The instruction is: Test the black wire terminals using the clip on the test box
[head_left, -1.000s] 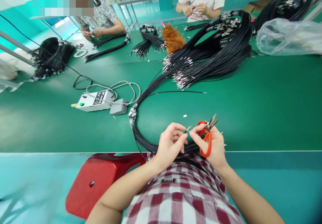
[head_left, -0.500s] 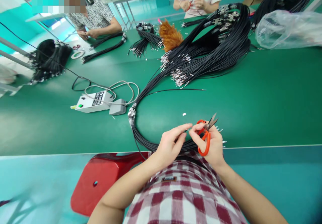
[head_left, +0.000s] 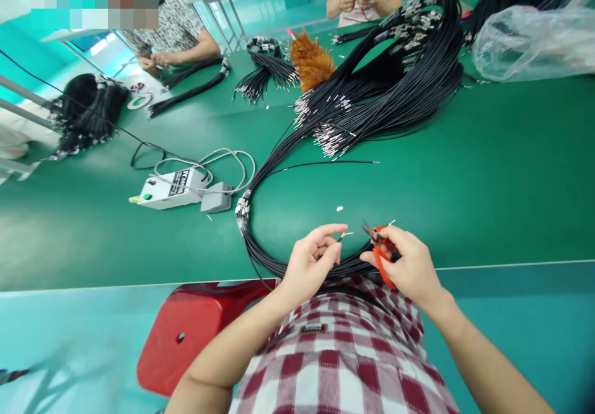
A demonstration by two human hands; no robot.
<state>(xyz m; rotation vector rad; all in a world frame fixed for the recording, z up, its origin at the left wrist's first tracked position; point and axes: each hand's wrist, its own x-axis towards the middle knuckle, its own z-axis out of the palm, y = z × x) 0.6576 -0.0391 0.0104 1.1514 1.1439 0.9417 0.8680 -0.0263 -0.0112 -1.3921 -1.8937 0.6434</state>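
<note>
At the far left of the green table [head_left: 488, 172] a dark heap of cables [head_left: 86, 113] is piled, and behind it a co-worker's hands [head_left: 155, 61] are seen over a strap-like bundle. Nearer the middle, a white control box [head_left: 170, 188] with a grey pedal [head_left: 217, 198] just beside it is set on the mat, its pale cord looped behind. A red stool [head_left: 186, 333] is seen below the table edge. A long bundle of black wires [head_left: 260, 178] is curved from the big pile [head_left: 395, 85] at the back down to the near edge. The left hand [head_left: 311, 262] is closed, thumb and forefinger pinched on a wire end [head_left: 343, 235] whose bare tip is pointed to the right. Just apart from it, the right hand [head_left: 409, 265] is wrapped around orange-handled scissors [head_left: 379, 246], the blades aimed leftward at the wire tip without touching it. An orange feather duster [head_left: 311, 64] is laid behind the pile, and a clear plastic bag [head_left: 534, 42] is seen at the far right.
</note>
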